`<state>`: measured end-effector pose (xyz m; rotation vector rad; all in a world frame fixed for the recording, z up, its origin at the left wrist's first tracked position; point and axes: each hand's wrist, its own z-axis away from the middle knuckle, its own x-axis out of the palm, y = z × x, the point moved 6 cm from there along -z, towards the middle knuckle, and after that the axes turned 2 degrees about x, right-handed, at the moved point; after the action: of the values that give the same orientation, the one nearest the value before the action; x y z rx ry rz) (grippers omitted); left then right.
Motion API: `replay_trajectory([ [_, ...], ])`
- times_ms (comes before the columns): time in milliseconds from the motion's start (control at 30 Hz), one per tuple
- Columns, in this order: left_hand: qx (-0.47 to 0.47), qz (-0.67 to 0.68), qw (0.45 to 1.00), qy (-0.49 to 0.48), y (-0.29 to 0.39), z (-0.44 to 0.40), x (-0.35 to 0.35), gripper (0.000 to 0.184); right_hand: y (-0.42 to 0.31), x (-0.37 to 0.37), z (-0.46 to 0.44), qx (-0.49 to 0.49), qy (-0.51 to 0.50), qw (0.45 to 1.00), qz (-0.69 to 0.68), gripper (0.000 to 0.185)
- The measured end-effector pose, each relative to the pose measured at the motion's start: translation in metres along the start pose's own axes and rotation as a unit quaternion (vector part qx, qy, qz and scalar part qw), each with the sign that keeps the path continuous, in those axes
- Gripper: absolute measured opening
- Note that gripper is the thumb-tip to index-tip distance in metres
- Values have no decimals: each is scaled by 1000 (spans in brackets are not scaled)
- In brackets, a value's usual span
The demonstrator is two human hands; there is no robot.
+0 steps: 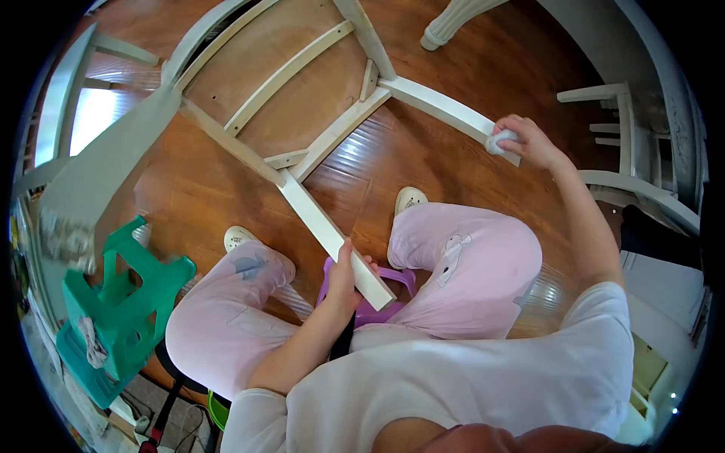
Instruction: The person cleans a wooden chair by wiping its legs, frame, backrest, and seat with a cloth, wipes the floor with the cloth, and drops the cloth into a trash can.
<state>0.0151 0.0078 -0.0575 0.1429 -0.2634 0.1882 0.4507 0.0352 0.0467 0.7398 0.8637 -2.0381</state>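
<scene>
An upturned cream chair shows the underside of its seat (294, 83), with wooden braces across it. My left hand (343, 283) is wrapped round one white chair leg (321, 226), close to the leg's end. On the right, my right hand (529, 142) holds a small white wad (500, 141) against the end of another white leg (445, 109). The wad looks like cloth or paper; which of these I cannot tell.
A green plastic stool (124, 302) lies at the left. Below my lap is a purple seat (408, 281). A pale turned table leg (453, 23) stands at the top, and other white chairs (625, 128) are at the right.
</scene>
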Motion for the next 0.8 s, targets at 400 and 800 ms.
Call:
replay_trajectory([
  [400, 1, -97, 995, 16, 13, -4, 5, 46, -78, 42, -214, 31, 59, 993, 95, 35],
  [800, 36, -108, 993, 25, 16, -6, 1, 46, -94, 59, -219, -37, 155, 972, 171, 24],
])
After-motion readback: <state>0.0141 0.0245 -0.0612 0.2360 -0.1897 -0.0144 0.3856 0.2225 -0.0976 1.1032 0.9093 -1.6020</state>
